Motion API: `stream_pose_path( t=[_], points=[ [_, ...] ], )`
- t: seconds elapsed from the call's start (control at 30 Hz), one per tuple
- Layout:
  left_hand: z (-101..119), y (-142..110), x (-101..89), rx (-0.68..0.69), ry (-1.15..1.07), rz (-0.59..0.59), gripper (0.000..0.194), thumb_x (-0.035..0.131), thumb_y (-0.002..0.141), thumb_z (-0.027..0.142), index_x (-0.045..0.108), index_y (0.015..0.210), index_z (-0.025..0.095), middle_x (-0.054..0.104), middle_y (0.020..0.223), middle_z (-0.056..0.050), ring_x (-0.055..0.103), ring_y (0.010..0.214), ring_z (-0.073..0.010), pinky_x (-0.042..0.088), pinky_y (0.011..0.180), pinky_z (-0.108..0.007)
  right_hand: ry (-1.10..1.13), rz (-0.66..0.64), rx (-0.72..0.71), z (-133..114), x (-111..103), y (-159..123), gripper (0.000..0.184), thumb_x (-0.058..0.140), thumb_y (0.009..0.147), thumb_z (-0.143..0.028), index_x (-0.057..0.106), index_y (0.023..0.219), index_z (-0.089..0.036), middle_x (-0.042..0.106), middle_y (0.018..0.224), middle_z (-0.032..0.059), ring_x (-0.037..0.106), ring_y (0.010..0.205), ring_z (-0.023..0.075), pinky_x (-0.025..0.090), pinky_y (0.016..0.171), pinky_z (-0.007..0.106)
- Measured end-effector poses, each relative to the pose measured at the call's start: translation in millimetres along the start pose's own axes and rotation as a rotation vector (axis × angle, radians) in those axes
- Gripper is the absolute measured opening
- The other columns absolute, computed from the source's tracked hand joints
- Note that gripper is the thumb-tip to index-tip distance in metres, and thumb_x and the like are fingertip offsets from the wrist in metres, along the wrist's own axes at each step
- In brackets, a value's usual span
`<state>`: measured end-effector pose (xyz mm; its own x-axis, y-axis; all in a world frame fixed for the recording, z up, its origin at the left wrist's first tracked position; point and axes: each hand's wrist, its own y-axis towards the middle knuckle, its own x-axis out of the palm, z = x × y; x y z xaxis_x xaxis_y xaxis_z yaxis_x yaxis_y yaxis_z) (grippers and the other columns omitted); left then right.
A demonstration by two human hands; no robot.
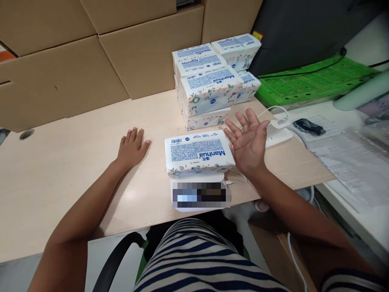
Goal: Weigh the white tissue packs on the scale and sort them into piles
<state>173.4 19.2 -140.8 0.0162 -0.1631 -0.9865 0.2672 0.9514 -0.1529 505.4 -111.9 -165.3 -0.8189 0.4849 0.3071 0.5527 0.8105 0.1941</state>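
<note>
A white and blue tissue pack (199, 153) lies on a small white scale (199, 194) at the desk's front edge. My right hand (249, 140) hovers just right of the pack, palm turned toward it, fingers spread and holding nothing. My left hand (132, 147) rests flat on the pale wooden desk (75, 162), fingers stretched out, well left of the pack. Behind the pack stands a stack of several more tissue packs (212, 81).
Large cardboard boxes (91, 61) line the back of the desk. A green crate (310, 81) and a dark bag sit at the right rear. White cables, a small white device (278, 136) and clear plastic sheets (355, 154) lie to the right. A chair arm shows below.
</note>
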Motion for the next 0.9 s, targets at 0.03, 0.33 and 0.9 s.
stream_pose_path(
  t=[0.03,0.33,0.9],
  points=[
    [0,0,0.1,-0.001,0.000,0.001,0.081,0.024,0.113,0.058,0.025,0.181,0.014,0.014,0.192,-0.012,0.010,0.179,-0.0336,0.012,0.144,-0.056,-0.001,0.001,0.000,0,0,0,0.084,0.040,0.092,-0.099,0.060,0.154,-0.046,0.051,0.171,0.0048,0.056,0.158,0.0341,0.046,0.129,0.059],
    [0,0,-0.1,0.004,0.017,0.008,0.082,0.023,0.112,0.059,0.027,0.181,0.015,0.016,0.191,-0.012,0.011,0.179,-0.0337,0.014,0.144,-0.056,-0.020,0.037,0.024,-4,5,-1,0.090,0.033,0.091,-0.102,0.060,0.152,-0.042,0.052,0.171,0.0075,0.057,0.156,0.0353,0.049,0.126,0.062],
    [-2,1,2.5,0.026,-0.026,0.030,0.083,0.025,0.111,0.061,0.029,0.180,0.014,0.017,0.191,-0.014,0.011,0.179,-0.0357,0.013,0.143,-0.058,-0.011,0.002,0.103,-9,2,-1,0.094,0.033,0.091,-0.101,0.060,0.155,-0.038,0.052,0.172,0.0110,0.054,0.159,0.0362,0.052,0.121,0.059]
  ],
)
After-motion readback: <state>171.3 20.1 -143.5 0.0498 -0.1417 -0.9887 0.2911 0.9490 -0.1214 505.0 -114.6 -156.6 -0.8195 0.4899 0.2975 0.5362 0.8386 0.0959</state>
